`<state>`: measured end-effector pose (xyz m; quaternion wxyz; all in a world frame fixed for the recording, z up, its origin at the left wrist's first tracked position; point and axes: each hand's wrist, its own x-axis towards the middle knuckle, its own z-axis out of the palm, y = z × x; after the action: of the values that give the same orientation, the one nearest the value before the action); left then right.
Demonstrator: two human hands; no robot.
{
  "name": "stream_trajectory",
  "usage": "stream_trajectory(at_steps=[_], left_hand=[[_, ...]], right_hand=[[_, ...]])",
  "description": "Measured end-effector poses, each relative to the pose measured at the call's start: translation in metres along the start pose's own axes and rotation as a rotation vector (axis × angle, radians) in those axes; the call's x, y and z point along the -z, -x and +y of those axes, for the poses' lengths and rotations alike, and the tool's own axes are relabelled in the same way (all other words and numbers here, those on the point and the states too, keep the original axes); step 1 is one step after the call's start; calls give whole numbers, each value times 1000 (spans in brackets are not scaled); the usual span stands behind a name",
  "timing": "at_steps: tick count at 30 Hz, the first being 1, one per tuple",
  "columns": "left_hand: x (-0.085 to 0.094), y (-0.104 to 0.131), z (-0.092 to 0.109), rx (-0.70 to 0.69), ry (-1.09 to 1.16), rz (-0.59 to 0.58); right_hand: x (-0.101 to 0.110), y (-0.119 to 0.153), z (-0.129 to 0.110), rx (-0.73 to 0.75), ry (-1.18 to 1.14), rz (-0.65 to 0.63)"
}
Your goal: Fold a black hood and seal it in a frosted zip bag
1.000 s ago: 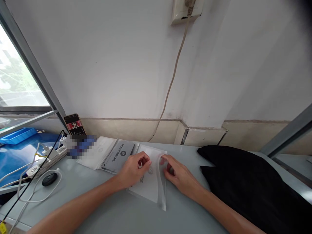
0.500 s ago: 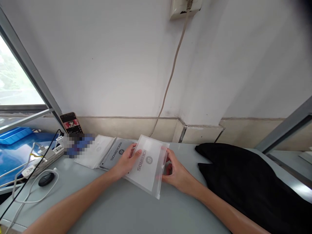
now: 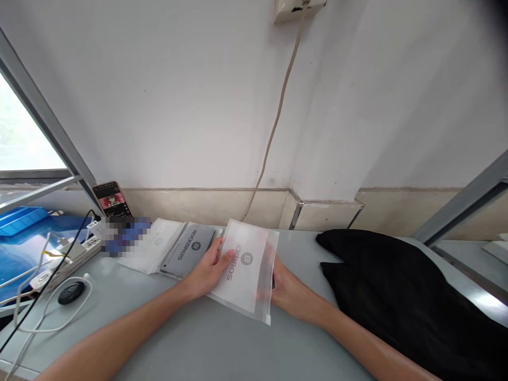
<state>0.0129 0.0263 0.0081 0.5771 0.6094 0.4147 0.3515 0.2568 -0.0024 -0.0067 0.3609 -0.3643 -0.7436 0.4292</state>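
Observation:
A frosted zip bag (image 3: 248, 280) printed with a grey ROCKBROS logo is held tilted above the table. My left hand (image 3: 210, 267) is closed on its left edge, thumb on the front. At the right, my right hand (image 3: 288, 288) meets the zip edge, its fingers showing only dimly through the plastic; whether they are inside or behind the bag I cannot tell. A white zip slider sits at the bag's lower right corner. Just beyond my left hand lie a grey ROCKBROS pouch (image 3: 188, 250) and a stack of frosted bags (image 3: 148, 246).
Black cloth (image 3: 397, 286) covers the table's right side. At the left are a power strip (image 3: 73, 262) with cables, a black round object (image 3: 71, 292), a propped phone (image 3: 113, 201) and a blue tray (image 3: 26, 219). A wall (image 3: 190, 106) stands behind the table.
My right hand's fingers have moved from pinching around the zip edge to behind or into the frosted plastic. The bag has shifted slightly right, and my left hand still grips it.

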Motion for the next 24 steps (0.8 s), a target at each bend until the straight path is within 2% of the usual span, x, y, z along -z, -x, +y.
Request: stream_trajectory(at_steps=[5,9,11,14,17,21,24], left_hand=[[3,-5,-4,-48,-55,57],[19,-14,-4,-77,-137,146],[33,-17,-1,-123,-242,211],[61,-21,9,-172,-516,367],[87,-22,17,-67,-868,447],[118,-21,19,92,-1300,421],[146,-16,23,134,-1438,407]], right_hand=[[1,0,1,15,123,-14],[3,0,4,-13,142,24],[4,0,6,-59,145,39],[5,1,9,-127,137,47],[5,1,8,-155,135,37],[5,1,6,-157,139,32],[6,0,6,-152,148,23]])
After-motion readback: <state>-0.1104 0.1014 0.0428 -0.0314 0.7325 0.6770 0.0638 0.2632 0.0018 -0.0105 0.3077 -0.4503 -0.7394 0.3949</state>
